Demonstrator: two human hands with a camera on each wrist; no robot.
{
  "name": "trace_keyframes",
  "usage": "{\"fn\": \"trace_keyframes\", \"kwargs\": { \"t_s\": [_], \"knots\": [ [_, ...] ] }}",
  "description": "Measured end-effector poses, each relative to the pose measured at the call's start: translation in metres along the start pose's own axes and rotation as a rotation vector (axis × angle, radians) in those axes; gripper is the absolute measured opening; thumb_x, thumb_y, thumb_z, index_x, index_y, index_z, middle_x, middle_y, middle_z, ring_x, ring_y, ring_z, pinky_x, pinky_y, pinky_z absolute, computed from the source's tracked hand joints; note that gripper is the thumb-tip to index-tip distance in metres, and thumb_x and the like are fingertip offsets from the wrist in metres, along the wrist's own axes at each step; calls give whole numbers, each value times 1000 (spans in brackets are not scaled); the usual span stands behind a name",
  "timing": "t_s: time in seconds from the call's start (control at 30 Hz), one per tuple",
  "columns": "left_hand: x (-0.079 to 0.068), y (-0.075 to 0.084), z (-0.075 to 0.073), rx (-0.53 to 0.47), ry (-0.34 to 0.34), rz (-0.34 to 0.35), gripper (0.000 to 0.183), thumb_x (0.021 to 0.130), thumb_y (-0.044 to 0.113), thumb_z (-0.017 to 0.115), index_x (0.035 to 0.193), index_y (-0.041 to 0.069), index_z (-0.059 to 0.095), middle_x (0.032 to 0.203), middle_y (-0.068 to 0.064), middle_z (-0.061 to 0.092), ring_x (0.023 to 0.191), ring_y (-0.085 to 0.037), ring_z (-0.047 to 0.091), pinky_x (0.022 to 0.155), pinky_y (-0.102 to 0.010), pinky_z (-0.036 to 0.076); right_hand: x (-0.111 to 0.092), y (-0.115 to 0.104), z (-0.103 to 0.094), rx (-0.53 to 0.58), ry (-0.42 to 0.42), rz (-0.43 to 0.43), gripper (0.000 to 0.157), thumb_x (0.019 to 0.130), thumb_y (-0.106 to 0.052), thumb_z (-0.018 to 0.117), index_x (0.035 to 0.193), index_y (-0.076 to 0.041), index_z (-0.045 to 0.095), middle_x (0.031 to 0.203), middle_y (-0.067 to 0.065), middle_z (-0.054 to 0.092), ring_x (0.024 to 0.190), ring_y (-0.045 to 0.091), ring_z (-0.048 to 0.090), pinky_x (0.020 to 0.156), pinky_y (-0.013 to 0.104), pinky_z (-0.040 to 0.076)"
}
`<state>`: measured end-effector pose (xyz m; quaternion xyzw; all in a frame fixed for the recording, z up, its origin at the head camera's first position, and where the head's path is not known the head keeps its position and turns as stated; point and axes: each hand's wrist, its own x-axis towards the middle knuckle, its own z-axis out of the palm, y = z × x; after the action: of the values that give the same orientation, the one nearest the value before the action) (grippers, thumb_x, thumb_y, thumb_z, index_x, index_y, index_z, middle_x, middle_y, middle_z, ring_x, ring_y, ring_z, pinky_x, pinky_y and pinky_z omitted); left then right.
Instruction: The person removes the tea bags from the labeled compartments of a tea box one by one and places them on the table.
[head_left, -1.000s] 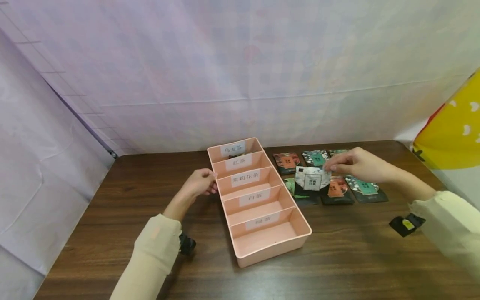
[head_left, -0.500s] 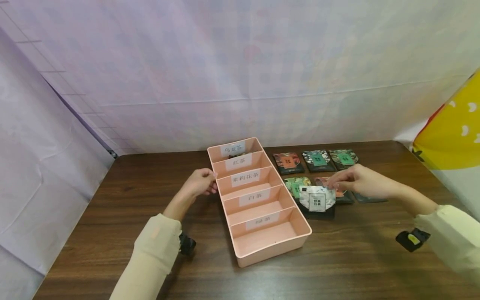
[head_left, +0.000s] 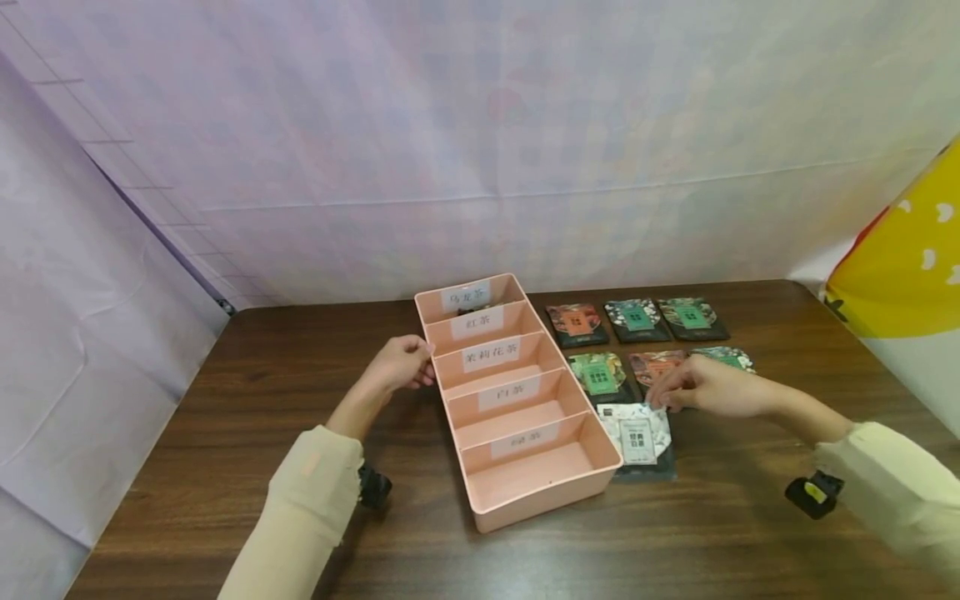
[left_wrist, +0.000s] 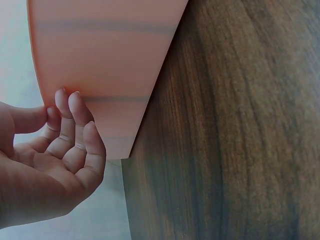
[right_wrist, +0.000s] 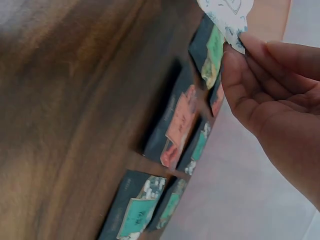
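Note:
A pink divided box (head_left: 540,504) stands mid-table, its compartments marked with paper labels in Chinese characters. My left hand (head_left: 403,364) pinches its left rim between thumb and index finger; in the left wrist view the other fingers (left_wrist: 80,107) are bent against the outer wall. By its upper right corner, my right hand (head_left: 708,387) pinches a white and black tea sachet (head_left: 637,437) between thumb and fingertips. The sachet hangs beside the box's near right corner, face toward the head camera. In the right wrist view only part of the sachet (right_wrist: 227,20) shows.
Two rows of tea sachets lie right of the box, among them an orange one (head_left: 577,323), a teal one (head_left: 637,319) and a green one (head_left: 602,375). The right hand partly covers the near row. Something dark (head_left: 472,310) lies in the farthest compartment.
The right hand has brought the white sachet toward the near side of the table, from over the other sachets to beside the box's near corner. My left hand stays at the rim.

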<state>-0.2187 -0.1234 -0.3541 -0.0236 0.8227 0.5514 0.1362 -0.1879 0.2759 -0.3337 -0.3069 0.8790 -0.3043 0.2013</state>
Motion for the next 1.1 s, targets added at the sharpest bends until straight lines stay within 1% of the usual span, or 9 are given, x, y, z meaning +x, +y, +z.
{"fn": "trace_keyframes", "kwargs": {
  "t_s": [0.2, 0.43, 0.53, 0.63, 0.83, 1.0, 1.1],
  "knots": [
    [0, 0, 0, -5, -1, 0, 19, 97, 13, 44, 83, 2, 50, 62, -4, 55, 52, -9, 53, 54, -27, 45, 3, 6, 9, 21, -29, 37, 16, 90, -6, 53, 96, -1, 67, 100, 11, 65, 78, 13, 61, 67, 31, 51],
    [0, 0, 0, -9, -5, 0, 18, 97, 13, 44, 83, 2, 50, 62, -3, 55, 52, -9, 54, 54, -27, 45, 4, 11, 17, 60, -30, 23, 16, 89, -5, 55, 96, 3, 67, 103, 18, 63, 82, 14, 62, 69, 26, 50],
    [0, 1, 0, -8, -4, 2, 18, 97, 13, 44, 83, 2, 51, 61, -3, 55, 52, -9, 54, 54, -27, 45, 4, 15, 21, 78, -26, 19, 16, 88, -4, 55, 96, 3, 66, 103, 18, 63, 85, 13, 61, 69, 25, 50],
    [0, 0, 1, -10, -4, 4, 18, 97, 13, 44, 83, 2, 51, 62, -3, 55, 52, -10, 54, 55, -28, 45, 4, 17, 24, 59, -13, -4, 15, 88, -4, 56, 96, 2, 67, 102, 16, 64, 87, 13, 61, 69, 25, 50],
    [0, 0, 1, -13, -3, 2, 19, 97, 13, 44, 83, 2, 51, 63, -5, 55, 52, -10, 53, 54, -27, 45, 3, 20, 25, -3, 5, 4, 15, 88, -9, 56, 97, -3, 68, 103, 10, 65, 93, 12, 58, 75, 26, 48],
    [0, 1, 1, -19, 0, -5, 18, 97, 13, 44, 84, 2, 50, 62, -4, 54, 52, -10, 53, 54, -26, 45, 3, 20, 25, -29, 10, 15, 17, 89, -13, 56, 100, -5, 67, 105, 9, 64, 98, 21, 58, 79, 28, 46],
    [0, 1, 1, -21, 2, -4, 18, 97, 13, 44, 84, 2, 50, 61, -3, 54, 52, -10, 53, 53, -26, 45, 2, 19, 23, -43, 16, 24, 17, 90, -13, 56, 101, -6, 67, 106, 8, 64, 99, 24, 58, 80, 30, 46]
  ]
}}
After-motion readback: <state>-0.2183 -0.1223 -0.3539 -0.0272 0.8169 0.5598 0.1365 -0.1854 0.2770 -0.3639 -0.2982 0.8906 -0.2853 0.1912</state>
